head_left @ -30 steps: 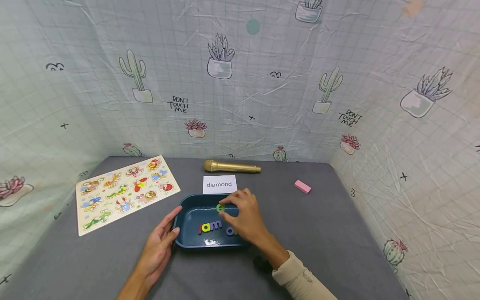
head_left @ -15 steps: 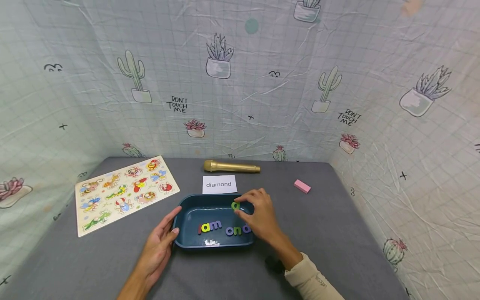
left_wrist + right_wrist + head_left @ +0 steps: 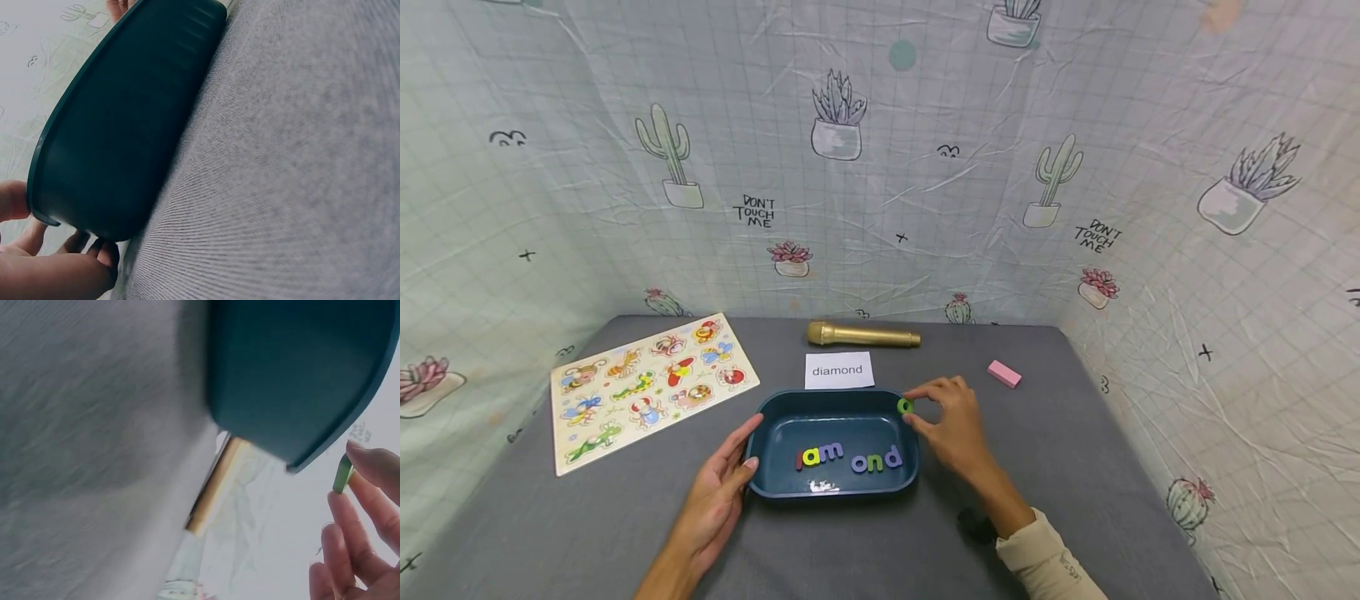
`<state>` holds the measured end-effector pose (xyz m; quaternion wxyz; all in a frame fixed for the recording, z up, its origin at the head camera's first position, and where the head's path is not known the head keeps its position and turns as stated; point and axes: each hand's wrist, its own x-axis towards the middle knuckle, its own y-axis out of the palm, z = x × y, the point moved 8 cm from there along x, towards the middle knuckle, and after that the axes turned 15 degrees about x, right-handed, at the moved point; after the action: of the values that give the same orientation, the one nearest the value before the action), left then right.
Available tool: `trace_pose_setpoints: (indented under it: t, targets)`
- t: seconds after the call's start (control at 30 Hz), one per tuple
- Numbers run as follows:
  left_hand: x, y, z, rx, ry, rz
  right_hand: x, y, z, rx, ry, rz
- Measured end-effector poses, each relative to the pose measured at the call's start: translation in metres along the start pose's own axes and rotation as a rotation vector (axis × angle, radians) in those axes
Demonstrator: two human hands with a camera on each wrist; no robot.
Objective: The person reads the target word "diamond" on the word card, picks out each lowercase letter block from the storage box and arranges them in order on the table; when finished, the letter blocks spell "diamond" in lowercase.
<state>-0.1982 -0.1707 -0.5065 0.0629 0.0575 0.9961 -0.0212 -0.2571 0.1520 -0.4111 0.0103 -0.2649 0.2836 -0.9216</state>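
Observation:
In the head view a dark blue tray [image 3: 833,493] sits in front of me. At its left end my left hand [image 3: 718,487] holds it, thumb at the rim; the left wrist view shows fingers [image 3: 56,275] beside its outer wall. My right hand [image 3: 953,425] pinches a small green letter [image 3: 905,407] between thumb and fingers, over the tray's far right corner. The right wrist view shows that green letter [image 3: 342,474] edge-on, just outside the rim. Inside the tray, coloured letters lie in two groups: a dark red piece [image 3: 799,458] with "am" [image 3: 823,453], and "ond" [image 3: 876,459].
A white card [image 3: 839,371] printed "diamond" lies just behind the tray. Behind that is a gold microphone [image 3: 863,335]. An insect puzzle board [image 3: 655,387] lies at the left, a pink eraser-like block [image 3: 1004,373] at the right. Patterned curtain [image 3: 880,183] encloses the grey table [image 3: 1060,467].
My right hand has carried the green letter rightward, from over the tray's middle to its far right corner, uncovering the "ond" letters. The left hand has stayed on the tray.

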Motion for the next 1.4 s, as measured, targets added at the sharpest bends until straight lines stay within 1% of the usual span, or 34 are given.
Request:
trace_pose_setpoints:
  t: [0.17,0.3,0.4,0.6,0.7,0.93,1.2,1.4]
  targets:
    - [0.0,0.0,-0.001,-0.004,0.016,0.002,-0.005,-0.007,-0.014,-0.027,0.027,-0.001]
    - [0.0,0.0,0.0,0.004,0.006,0.0,-0.007,-0.011,-0.023,-0.048,0.037,-0.005]
    - [0.001,-0.001,0.002,0.01,-0.014,-0.006,-0.007,-0.013,-0.029,-0.073,0.065,0.006]
    - [0.001,-0.002,0.002,0.014,-0.043,-0.017,-0.009,-0.013,-0.045,-0.141,0.174,0.054]
    - [0.002,-0.001,0.001,0.011,-0.045,-0.017,-0.01,-0.012,-0.052,-0.165,0.208,0.08]
    - [0.002,-0.001,0.0,0.009,-0.046,-0.02,-0.013,-0.011,-0.063,-0.216,0.251,0.134]
    - [0.001,-0.002,0.0,0.006,-0.042,-0.018,-0.014,-0.007,-0.068,-0.275,0.27,0.215]
    - [0.001,-0.001,0.0,0.007,-0.037,-0.019,-0.014,-0.005,-0.071,-0.304,0.305,0.242]
